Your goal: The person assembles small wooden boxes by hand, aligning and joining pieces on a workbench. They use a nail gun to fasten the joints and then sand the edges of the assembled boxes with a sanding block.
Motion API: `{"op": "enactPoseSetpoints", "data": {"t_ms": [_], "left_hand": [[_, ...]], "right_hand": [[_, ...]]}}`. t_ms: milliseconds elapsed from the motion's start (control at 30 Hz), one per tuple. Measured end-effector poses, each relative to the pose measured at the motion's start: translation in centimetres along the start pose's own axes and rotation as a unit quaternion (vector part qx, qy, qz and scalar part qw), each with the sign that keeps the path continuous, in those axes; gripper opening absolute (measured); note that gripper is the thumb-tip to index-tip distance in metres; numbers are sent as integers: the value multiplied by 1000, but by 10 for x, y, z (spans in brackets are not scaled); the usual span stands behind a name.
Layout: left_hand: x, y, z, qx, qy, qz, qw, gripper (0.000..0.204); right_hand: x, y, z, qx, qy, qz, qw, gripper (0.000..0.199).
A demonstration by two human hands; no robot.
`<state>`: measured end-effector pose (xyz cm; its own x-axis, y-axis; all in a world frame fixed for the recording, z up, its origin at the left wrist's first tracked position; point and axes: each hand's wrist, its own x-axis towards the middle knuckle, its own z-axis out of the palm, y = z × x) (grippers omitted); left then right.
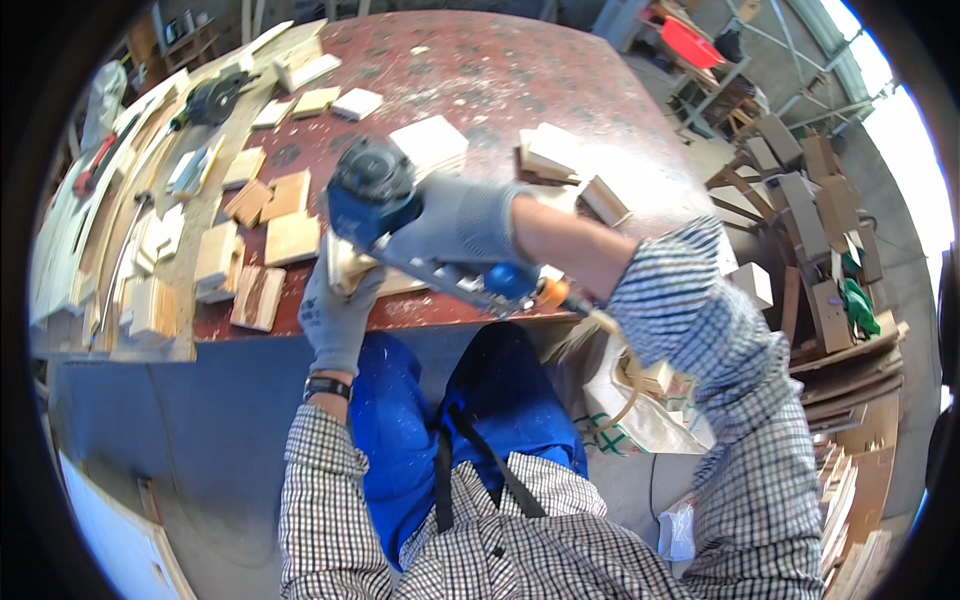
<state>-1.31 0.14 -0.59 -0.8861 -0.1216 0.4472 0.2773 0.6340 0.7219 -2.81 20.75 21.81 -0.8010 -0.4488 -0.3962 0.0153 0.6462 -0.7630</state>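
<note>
Here, sanding at the red workbench (560, 90) edge.
Right hand (455, 225) is gripping the blue sander (372, 195); left hand (340, 305) is clasping a pale wood block (350, 268) at six o'clock.

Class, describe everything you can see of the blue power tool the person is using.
The blue power tool has a rounded dark cap on a blue body and looks plastic, with a blue and orange handle end nearer the person. It sits tilted at the near edge of the red workbench, on a pale wood piece. The gloved right hand grips it; the gloved left hand holds the wood.
</note>
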Motion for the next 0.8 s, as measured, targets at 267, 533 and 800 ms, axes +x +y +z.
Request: {"op": "enactPoseSetpoints", "data": {"t_ms": [267,533,800], "left_hand": [[1,-2,5,14,-22,11,1000,81],[0,7,1,36,9,55,998,91],[4,17,6,47,-22,2,999,86]], "right_hand": [[-109,62,-36,173,199,13,964,36],[-222,230,-161,49,487,62,870,33],[-244,433,-174,-302,503,337,736,66]]}}
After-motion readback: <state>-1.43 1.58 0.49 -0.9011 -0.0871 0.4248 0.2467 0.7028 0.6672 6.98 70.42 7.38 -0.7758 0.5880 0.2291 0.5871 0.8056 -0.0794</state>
